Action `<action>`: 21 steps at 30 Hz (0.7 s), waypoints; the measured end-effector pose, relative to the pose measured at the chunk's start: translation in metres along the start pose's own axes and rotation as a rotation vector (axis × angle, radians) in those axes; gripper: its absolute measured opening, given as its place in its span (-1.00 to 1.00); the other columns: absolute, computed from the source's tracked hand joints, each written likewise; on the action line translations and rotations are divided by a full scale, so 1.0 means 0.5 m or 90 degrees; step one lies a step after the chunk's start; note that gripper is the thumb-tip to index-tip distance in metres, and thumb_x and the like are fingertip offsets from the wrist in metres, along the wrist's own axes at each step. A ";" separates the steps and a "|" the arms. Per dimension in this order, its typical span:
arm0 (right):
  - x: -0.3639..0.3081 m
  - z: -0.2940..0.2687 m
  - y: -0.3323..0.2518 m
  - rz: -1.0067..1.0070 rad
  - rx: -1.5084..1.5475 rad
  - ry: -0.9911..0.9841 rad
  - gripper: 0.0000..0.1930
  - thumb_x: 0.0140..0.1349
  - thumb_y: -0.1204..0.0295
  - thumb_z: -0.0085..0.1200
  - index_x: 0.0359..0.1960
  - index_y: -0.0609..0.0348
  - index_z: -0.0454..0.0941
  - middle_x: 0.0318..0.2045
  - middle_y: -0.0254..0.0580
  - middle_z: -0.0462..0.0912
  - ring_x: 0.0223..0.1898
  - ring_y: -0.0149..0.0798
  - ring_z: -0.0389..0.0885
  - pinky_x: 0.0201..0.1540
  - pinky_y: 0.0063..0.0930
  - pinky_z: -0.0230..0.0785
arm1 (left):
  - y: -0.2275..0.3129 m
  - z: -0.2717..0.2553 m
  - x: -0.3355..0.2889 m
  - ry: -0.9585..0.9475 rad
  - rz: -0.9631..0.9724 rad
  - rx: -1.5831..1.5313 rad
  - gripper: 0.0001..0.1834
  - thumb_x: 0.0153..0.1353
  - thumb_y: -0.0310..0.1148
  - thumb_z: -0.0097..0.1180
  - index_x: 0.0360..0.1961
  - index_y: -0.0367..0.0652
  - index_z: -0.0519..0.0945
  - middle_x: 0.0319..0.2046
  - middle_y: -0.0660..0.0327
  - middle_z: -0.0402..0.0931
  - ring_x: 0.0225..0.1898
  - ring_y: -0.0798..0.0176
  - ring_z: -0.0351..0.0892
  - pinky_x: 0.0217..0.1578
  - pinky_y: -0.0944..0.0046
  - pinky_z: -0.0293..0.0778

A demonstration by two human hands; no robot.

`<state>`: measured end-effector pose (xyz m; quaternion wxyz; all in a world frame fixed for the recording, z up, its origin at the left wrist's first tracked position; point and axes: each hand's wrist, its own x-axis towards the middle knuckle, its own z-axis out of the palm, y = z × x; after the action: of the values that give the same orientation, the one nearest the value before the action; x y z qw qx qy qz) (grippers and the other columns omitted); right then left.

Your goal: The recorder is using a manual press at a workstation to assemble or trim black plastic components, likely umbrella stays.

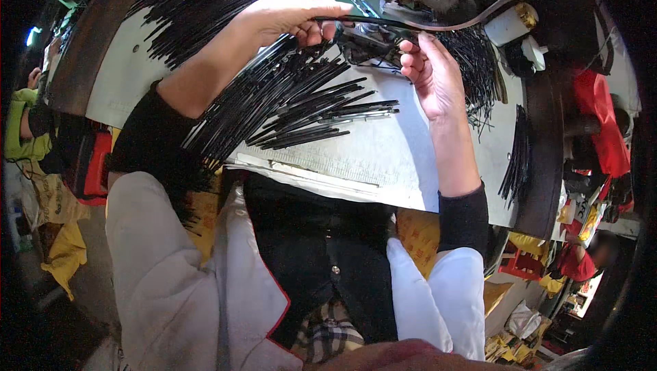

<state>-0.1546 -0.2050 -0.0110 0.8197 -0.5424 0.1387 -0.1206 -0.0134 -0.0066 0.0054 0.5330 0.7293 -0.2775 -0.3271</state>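
Observation:
A thin black strip is stretched roughly level in front of a small machine. My left hand pinches its left end between thumb and fingers. At the other end, my right hand is closed on the strip with thumb and curled fingertips. Under my left forearm lies a large fanned pile of similar black strips, some with their ends spread over the white tabletop. Another pile of strips is at the back left. What the machine holds behind my fingers is hard to make out.
More black strips lie bunched right of my right hand, and a smaller bundle is near the dark right table edge. A white cylinder with a gold end stands back right. Another person's lime-green sleeve shows far left.

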 end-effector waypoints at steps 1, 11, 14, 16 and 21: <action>0.002 0.002 0.000 0.000 -0.003 -0.002 -0.80 0.22 0.36 -0.05 -0.23 0.23 0.42 -0.41 -0.11 0.57 -0.54 -0.40 0.53 -0.49 -0.54 0.44 | -0.005 -0.004 0.008 -0.006 0.018 -0.043 -0.70 0.13 -0.16 0.10 -0.61 -0.13 0.48 -0.72 0.37 0.39 -0.77 0.56 0.28 -0.77 0.59 0.13; 0.011 0.003 0.006 -0.029 -0.004 0.021 -0.80 0.22 0.37 -0.04 -0.23 0.24 0.42 -0.42 -0.09 0.58 -0.53 -0.38 0.57 -0.48 -0.55 0.51 | -0.029 0.003 0.039 -0.003 0.036 -0.133 -0.75 0.11 -0.21 0.13 -0.59 -0.11 0.46 -0.78 0.46 0.19 -0.78 0.58 0.07 -0.78 0.53 -0.04; 0.016 -0.003 0.008 -0.023 0.005 0.020 -0.79 0.20 0.36 -0.02 -0.23 0.25 0.42 -0.42 -0.08 0.58 -0.53 -0.38 0.57 -0.49 -0.55 0.51 | -0.025 -0.003 0.038 -0.031 0.033 -0.153 -0.76 0.11 -0.22 0.14 -0.55 -0.13 0.46 -0.80 0.49 0.14 -0.79 0.59 0.03 -0.79 0.53 -0.07; 0.020 -0.007 0.008 -0.015 0.021 0.009 -0.79 0.20 0.35 0.00 -0.24 0.24 0.42 -0.42 -0.07 0.58 -0.54 -0.37 0.57 -0.49 -0.54 0.51 | -0.019 -0.003 0.037 -0.034 0.035 -0.151 -0.77 0.11 -0.23 0.14 -0.54 -0.13 0.46 -0.81 0.49 0.13 -0.80 0.60 0.02 -0.79 0.54 -0.09; 0.024 -0.014 0.012 0.000 0.040 0.013 -0.81 0.19 0.36 0.01 -0.27 0.22 0.42 -0.43 -0.07 0.59 -0.53 -0.36 0.57 -0.49 -0.53 0.51 | -0.013 0.000 0.037 -0.035 0.030 -0.137 -0.78 0.11 -0.25 0.14 -0.52 -0.15 0.47 -0.81 0.50 0.13 -0.81 0.61 0.00 -0.80 0.54 -0.12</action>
<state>-0.1458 -0.2131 -0.0202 0.8348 -0.5152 0.1434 -0.1306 -0.0016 -0.0187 -0.0045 0.6081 0.6520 -0.2724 -0.3618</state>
